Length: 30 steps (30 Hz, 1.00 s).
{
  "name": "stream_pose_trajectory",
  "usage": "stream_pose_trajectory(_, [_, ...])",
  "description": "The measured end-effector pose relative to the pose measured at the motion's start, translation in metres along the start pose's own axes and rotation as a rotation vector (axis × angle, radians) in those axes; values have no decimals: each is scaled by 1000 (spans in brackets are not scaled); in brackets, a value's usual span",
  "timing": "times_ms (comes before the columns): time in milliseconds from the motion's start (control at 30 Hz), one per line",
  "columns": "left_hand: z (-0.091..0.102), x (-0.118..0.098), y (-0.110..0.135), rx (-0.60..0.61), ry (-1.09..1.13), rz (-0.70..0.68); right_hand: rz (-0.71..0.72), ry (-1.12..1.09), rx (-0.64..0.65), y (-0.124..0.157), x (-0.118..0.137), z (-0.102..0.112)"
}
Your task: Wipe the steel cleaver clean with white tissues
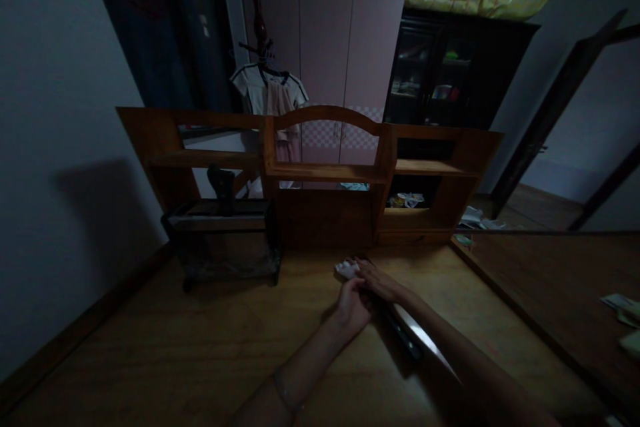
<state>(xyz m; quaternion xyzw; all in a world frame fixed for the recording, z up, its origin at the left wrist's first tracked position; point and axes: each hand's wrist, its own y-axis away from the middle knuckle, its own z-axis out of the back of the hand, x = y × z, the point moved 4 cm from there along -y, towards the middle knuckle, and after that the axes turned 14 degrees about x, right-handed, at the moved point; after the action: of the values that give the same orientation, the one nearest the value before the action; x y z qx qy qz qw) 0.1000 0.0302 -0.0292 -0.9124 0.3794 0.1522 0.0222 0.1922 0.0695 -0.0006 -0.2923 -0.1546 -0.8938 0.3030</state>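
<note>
Both my hands meet on the wooden desk top [240, 347], just in front of the shelf unit. My right hand [379, 281] lies flat with its fingers stretched out, the tips on a small white crumpled piece [346, 269]. My left hand [353, 305] sits against it from the left, fingers curled in; what they hold is hidden in the dim light. A long pale flat strip [425, 341] with a dark part beside it lies on the desk under my right forearm.
A wooden shelf unit [325, 173] stands along the back of the desk. A dark tray-like stand [223, 240] sits at its left. Behind are a clothes rack, a pink wardrobe and a dark cabinet. A second wooden surface [560, 287] adjoins on the right, with papers.
</note>
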Motion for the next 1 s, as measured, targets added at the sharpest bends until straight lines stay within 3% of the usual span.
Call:
stream_pose_trajectory(200, [-4,-2,1,16,-5,27,-71,-13,8,47,0,-15])
stream_pose_trajectory(333, [0,-2,1,2,-20,55,-152,86,16,65,-9,-12])
stream_pose_trajectory(533, [1,-1,0,-9,-39,53,-287,348,-5,31,-33,6])
stream_pose_trajectory(600, [2,-1,0,-6,-46,53,-264,462,-17,11,-34,10])
stream_pose_trajectory(767, [7,-1,-3,15,-62,64,-162,482,14,-23,-26,8])
stream_pose_trajectory(867, [9,-1,-3,35,-64,62,-125,476,25,-25,-20,3])
stream_pose_trajectory(1000, [7,-1,-2,42,-68,47,-74,383,56,-7,-11,-2])
